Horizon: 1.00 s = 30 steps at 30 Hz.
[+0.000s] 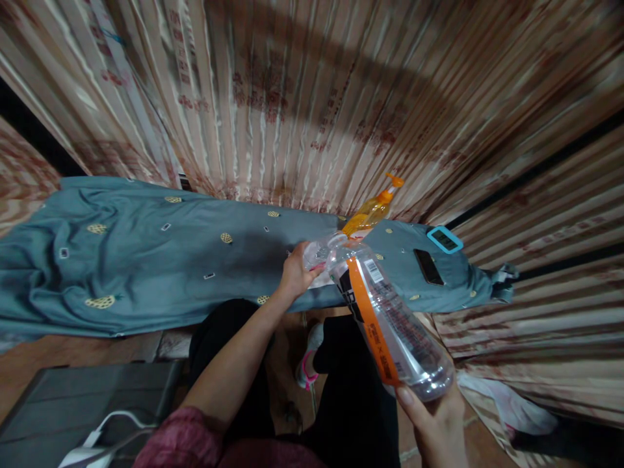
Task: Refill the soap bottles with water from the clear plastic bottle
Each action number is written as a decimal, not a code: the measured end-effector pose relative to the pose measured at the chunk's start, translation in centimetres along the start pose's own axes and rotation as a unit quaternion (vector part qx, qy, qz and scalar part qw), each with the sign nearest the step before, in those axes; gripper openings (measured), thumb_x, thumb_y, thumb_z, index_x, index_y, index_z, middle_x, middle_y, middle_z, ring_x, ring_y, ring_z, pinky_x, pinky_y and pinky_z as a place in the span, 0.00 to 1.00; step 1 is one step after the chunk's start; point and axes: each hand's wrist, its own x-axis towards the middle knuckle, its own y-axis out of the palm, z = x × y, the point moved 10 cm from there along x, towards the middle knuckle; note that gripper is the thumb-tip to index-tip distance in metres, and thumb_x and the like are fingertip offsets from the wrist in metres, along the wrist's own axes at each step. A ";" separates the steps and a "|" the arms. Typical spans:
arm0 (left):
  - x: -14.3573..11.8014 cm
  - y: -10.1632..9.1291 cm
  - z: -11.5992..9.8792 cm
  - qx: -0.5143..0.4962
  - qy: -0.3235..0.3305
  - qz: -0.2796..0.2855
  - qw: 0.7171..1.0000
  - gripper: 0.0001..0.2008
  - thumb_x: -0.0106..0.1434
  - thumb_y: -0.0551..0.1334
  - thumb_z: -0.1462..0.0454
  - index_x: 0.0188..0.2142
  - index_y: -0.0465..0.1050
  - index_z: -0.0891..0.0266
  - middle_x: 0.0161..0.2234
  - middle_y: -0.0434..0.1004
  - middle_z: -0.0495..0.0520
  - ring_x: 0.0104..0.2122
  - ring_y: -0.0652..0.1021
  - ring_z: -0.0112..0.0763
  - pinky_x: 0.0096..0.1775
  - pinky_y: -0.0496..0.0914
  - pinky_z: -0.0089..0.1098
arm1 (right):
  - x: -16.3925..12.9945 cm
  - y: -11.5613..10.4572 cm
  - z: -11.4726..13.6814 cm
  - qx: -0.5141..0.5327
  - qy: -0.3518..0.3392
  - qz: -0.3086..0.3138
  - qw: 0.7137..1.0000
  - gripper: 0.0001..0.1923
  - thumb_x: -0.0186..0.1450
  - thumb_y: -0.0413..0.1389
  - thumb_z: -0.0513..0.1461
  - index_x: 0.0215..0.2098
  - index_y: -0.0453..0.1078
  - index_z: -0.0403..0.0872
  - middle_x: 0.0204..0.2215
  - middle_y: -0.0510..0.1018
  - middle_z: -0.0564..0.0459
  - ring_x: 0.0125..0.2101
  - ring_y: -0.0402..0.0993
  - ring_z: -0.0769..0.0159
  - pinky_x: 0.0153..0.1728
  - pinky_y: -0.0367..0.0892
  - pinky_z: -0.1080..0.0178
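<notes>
My right hand (436,419) grips the base of a large clear plastic bottle (390,318) with an orange and black label, tilted with its neck toward the table. My left hand (295,270) holds a small clear container (319,253) at the bottle's mouth, over the near edge of the table covered by a blue-grey cloth (160,260). An orange pump bottle (370,211) lies on the cloth just behind the two.
A dark phone (429,266) and a device with a turquoise frame (444,239) lie on the cloth at the right. Striped curtains (312,97) hang behind. A dark grey surface (88,396) with a white cable is at lower left. My legs and feet are below.
</notes>
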 end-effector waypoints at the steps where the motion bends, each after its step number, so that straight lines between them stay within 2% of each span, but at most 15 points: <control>1: 0.0 0.0 0.0 0.003 0.001 0.001 1.000 0.28 0.48 0.70 0.74 0.50 0.71 0.65 0.46 0.81 0.60 0.48 0.82 0.48 0.53 0.75 0.45 | 0.0 0.1 0.1 0.000 -0.001 0.001 1.000 0.41 0.53 0.67 0.54 0.58 0.66 0.42 0.46 0.82 0.42 0.45 0.79 0.50 0.45 0.71 0.55; 9: 0.0 0.0 0.1 0.005 0.009 0.003 1.000 0.28 0.48 0.71 0.72 0.50 0.71 0.64 0.48 0.81 0.59 0.49 0.81 0.47 0.54 0.75 0.45 | -0.1 0.1 0.3 0.007 0.009 0.000 1.000 0.40 0.53 0.68 0.55 0.56 0.66 0.42 0.45 0.82 0.42 0.43 0.79 0.51 0.44 0.71 0.56; 19: 0.0 0.1 0.3 -0.010 0.015 0.001 1.000 0.27 0.50 0.72 0.70 0.50 0.71 0.63 0.47 0.81 0.58 0.48 0.81 0.46 0.53 0.75 0.44 | -0.3 0.2 0.4 0.020 0.034 -0.009 0.999 0.44 0.50 0.69 0.56 0.57 0.65 0.42 0.46 0.80 0.40 0.44 0.79 0.48 0.47 0.69 0.53; 30: 0.1 0.3 0.5 -0.008 0.014 0.001 1.000 0.28 0.49 0.73 0.68 0.51 0.71 0.63 0.47 0.81 0.58 0.47 0.81 0.46 0.52 0.75 0.45 | -0.3 0.2 0.7 0.031 0.046 -0.008 0.998 0.41 0.51 0.68 0.56 0.55 0.66 0.44 0.47 0.80 0.41 0.45 0.79 0.49 0.49 0.68 0.52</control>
